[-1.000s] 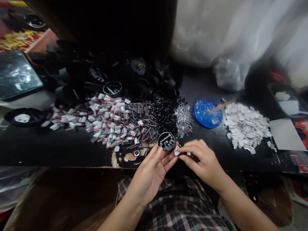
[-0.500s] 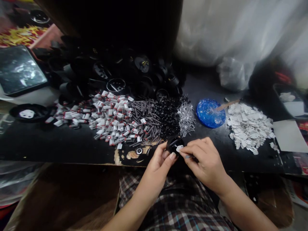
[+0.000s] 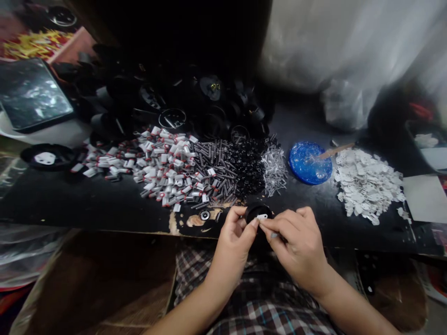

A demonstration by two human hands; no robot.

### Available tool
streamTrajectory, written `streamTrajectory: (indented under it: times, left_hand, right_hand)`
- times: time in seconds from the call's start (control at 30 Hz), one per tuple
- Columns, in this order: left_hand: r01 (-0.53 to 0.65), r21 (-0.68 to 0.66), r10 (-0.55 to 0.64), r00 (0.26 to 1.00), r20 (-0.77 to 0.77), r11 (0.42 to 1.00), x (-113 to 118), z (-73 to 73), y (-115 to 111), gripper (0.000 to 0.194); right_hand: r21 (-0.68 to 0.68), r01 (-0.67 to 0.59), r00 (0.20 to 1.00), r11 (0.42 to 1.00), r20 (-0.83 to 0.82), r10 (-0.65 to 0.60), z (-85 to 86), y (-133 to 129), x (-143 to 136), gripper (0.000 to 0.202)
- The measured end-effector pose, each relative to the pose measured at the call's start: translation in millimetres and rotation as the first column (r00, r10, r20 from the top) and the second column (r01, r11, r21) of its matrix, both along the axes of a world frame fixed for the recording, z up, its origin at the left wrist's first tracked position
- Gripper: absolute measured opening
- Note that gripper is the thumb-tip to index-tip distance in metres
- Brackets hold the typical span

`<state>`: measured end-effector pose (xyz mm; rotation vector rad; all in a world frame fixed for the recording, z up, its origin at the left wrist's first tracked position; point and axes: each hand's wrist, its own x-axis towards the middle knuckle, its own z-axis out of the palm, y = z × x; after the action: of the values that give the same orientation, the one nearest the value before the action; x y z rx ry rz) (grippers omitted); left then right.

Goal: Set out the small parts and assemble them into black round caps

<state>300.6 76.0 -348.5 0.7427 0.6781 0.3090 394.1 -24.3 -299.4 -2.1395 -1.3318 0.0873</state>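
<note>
My left hand (image 3: pixel 238 237) is closed round a black round plastic housing (image 3: pixel 254 210), thumb at its near rim. A small white flat plate (image 3: pixel 261 217) with a hole sits at the housing's opening. My right hand (image 3: pixel 296 244) pinches the plate's near edge between thumb and index finger. A small grey bit (image 3: pixel 274 235) shows by the right fingers; what it is I cannot make out. Ahead of the hands lie piles of small silver pins (image 3: pixel 274 168), black clips (image 3: pixel 250 167) and metal springs (image 3: pixel 218 170).
White-and-red sleeves (image 3: pixel 171 170) are heaped to the left. A blue lid of clear grease (image 3: pixel 310 163) with a wooden stick (image 3: pixel 337 150) stands right, beside a heap of white plates (image 3: pixel 369 184). Black housings (image 3: pixel 213 118) crowd the back. A small ring (image 3: pixel 204 215) lies near the table edge.
The housing has tilted in my left hand, so the white plate looks narrower. My right fingertips have shifted slightly left and lower along the plate's edge. The camera view has moved a little.
</note>
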Motion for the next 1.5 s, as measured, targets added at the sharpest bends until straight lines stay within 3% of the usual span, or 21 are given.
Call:
streamTrajectory:
  times: [0.13, 0.2, 0.27, 0.33, 0.4, 0.47, 0.5, 0.6, 0.7, 0.77, 0.83, 0.9, 1.0, 1.1, 1.17, 1.23, 1.33, 1.4, 1.47, 1.5]
  left_hand:
    - [0.028, -0.012, -0.028, 0.999, -0.03, 1.0, -6.2, 5.8, 4.8, 0.022]
    - [0.089, 0.052, -0.083, 0.991, -0.104, 0.995, -28.5, 5.1, 14.4, 0.023]
    - [0.121, 0.179, -0.073, 0.965, -0.251, 0.977, -67.5, -4.4, 28.6, 0.028]
    - [0.075, 0.301, 0.063, 0.904, -0.424, 0.951, -116.2, -20.9, 46.0, 0.034]
    - [0.008, 0.452, 0.274, 0.786, -0.554, 0.892, -159.7, -35.7, 64.3, 0.043]
    - [0.008, 0.59, 0.424, 0.688, -0.589, 0.807, -182.2, -39.0, 80.9, 0.047]
    - [0.024, 0.655, 0.464, 0.685, -0.561, 0.755, -182.1, -34.9, 88.5, 0.044]
    - [0.084, 0.844, 0.459, 0.808, -0.368, 0.53, -137.8, -5.9, 114.2, 0.023]
    - [0.071, 0.973, 0.353, 0.924, -0.147, 0.219, -57.5, 26.1, 154.2, 0.021]
    - [0.135, 0.99, 0.298, 0.944, -0.14, 0.039, -8.1, 38.1, 184.3, 0.025]
    - [0.225, 0.971, 0.296, 0.935, -0.192, -0.079, 26.7, 41.6, 208.2, 0.018]
    - [0.256, 0.96, 0.287, 0.934, -0.215, -0.114, 43.2, 40.8, 220.8, 0.007]
    - [0.225, 0.969, 0.313, 0.932, -0.183, -0.103, 38.1, 42.6, 217.7, 0.008]
    - [0.118, 0.988, 0.358, 0.931, -0.075, -0.099, 13.5, 48.3, 191.9, 0.011]
    - [0.051, 0.994, 0.309, 0.951, -0.019, -0.096, -4.5, 47.2, 165.0, 0.011]
    - [0.032, 0.999, 0.159, 0.987, -0.025, -0.041, -19.8, 39.2, 134.2, 0.017]
    - [0.075, 0.981, -0.062, 0.996, -0.065, 0.179, -33.4, 21.0, 90.3, 0.027]
    - [0.047, 0.902, -0.001, 0.999, -0.052, 0.429, -34.9, 12.2, 68.1, 0.028]
    - [-0.034, 0.69, 0.121, 0.99, -0.077, 0.723, -32.1, 9.2, 54.2, 0.034]
    - [-0.059, 0.552, 0.137, 0.985, -0.1, 0.832, -30.3, 9.2, 50.4, 0.036]
  right_hand:
    - [-0.001, -0.022, 0.997, 1.0, -0.077, 0.022, 0.3, 5.2, -3.3, 0.01]
    - [0.018, -0.138, 0.971, 0.99, -0.195, 0.139, 3.9, 9.6, -4.2, 0.011]
    - [0.089, -0.288, 0.897, 0.954, -0.323, 0.301, 7.9, 14.0, -4.9, 0.014]
    - [0.158, -0.342, 0.844, 0.926, -0.381, 0.377, 8.5, 17.5, -4.1, 0.019]
    - [0.153, -0.277, 0.867, 0.948, -0.384, 0.316, 3.0, 20.9, -2.0, 0.018]
    - [0.106, -0.201, 0.898, 0.974, -0.377, 0.227, -7.7, 24.8, -0.1, 0.017]
    - [0.087, -0.189, 0.905, 0.978, -0.37, 0.208, -13.8, 27.0, 0.1, 0.016]
    - [0.075, -0.235, 0.919, 0.969, -0.308, 0.247, -28.8, 32.3, -2.5, 0.016]
    - [0.1, -0.248, 0.932, 0.964, -0.247, 0.266, -35.0, 34.1, -5.6, 0.017]
    - [0.106, -0.228, 0.933, 0.968, -0.262, 0.248, -35.5, 33.6, -5.9, 0.017]
    - [0.098, -0.206, 0.93, 0.974, -0.288, 0.226, -35.3, 32.8, -5.3, 0.017]
    - [0.09, -0.199, 0.929, 0.976, -0.3, 0.217, -35.3, 32.4, -4.5, 0.017]
    - [0.09, -0.204, 0.928, 0.975, -0.301, 0.222, -35.2, 33.0, -4.0, 0.017]
    - [0.089, -0.189, 0.913, 0.978, -0.351, 0.209, -29.3, 34.9, -1.7, 0.017]
    - [0.089, -0.104, 0.874, 0.991, -0.468, 0.134, -20.2, 37.9, 3.1, 0.018]
    - [0.055, -0.009, 0.776, 0.998, -0.63, 0.041, -9.3, 43.0, 10.3, 0.024]
    - [-0.042, 0.023, 0.666, 0.999, -0.744, -0.047, 2.5, 52.8, 20.4, 0.033]
    - [-0.081, 0.037, 0.682, 0.996, -0.727, -0.084, 4.8, 58.2, 22.4, 0.025]
    - [-0.098, 0.067, 0.704, 0.993, -0.7, -0.117, 4.2, 61.2, 19.6, 0.017]
    - [-0.095, 0.076, 0.709, 0.993, -0.694, -0.121, 3.7, 61.9, 16.9, 0.015]
